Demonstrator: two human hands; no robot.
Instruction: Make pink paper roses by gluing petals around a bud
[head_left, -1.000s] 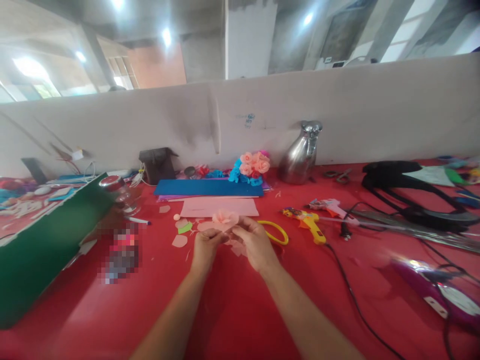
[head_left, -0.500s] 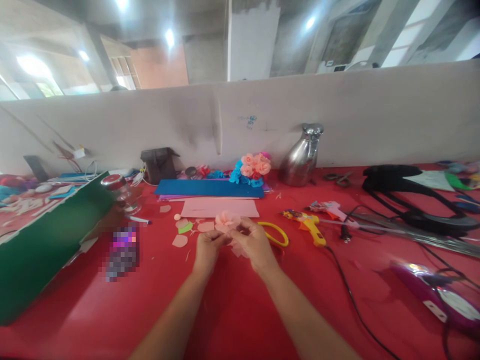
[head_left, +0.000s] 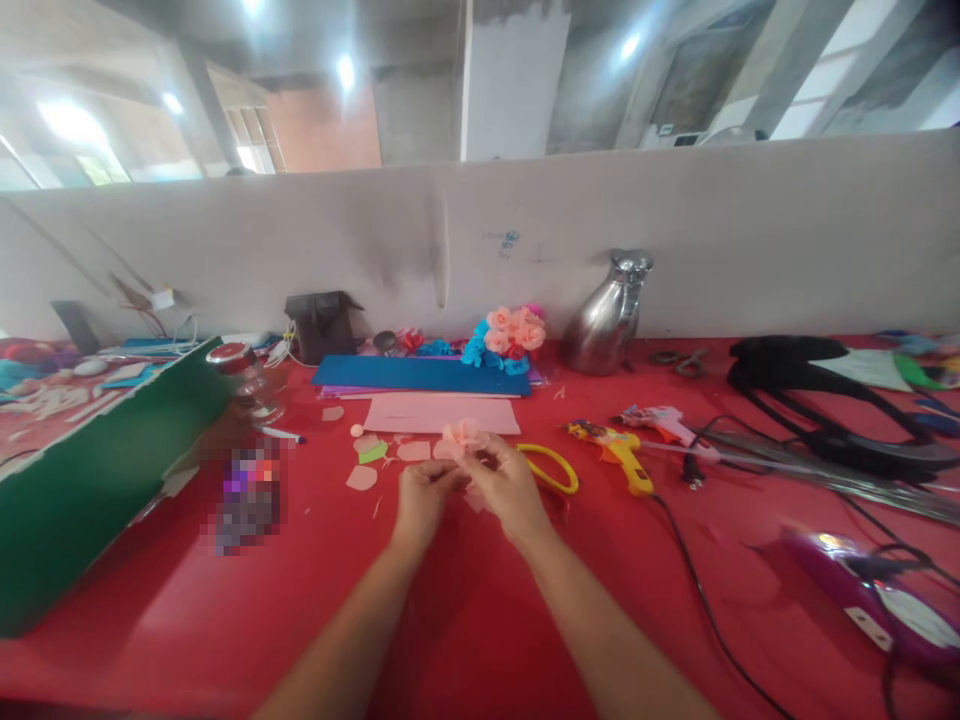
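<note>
A pale pink paper flower (head_left: pixel 463 437) is held above the red table between my two hands. My right hand (head_left: pixel 508 488) pinches it from the right side with the thumb and fingers. From the left, my left hand (head_left: pixel 422 497) closes its fingertips at the base of the flower. Just left of the hands lie several cut pink paper petals (head_left: pixel 362 478) and a green paper leaf (head_left: pixel 372 453). Yellow-handled scissors (head_left: pixel 553 468) rest beside my right hand, their blades hidden. Behind the hands is a pink paper strip (head_left: pixel 442 413).
Blue sheets (head_left: pixel 420 375) and finished paper flowers (head_left: pixel 514 332) lie at the back, near a steel jug (head_left: pixel 609 315). At right are a yellow glue gun (head_left: pixel 619 455), a pink glue gun (head_left: pixel 667 425), cords and a purple power strip (head_left: pixel 877 590). A green panel (head_left: pixel 105 480) stands left.
The view has shifted slightly. The flower is tipped a little more upright between my fingers, and both hands keep nearly the same place.
</note>
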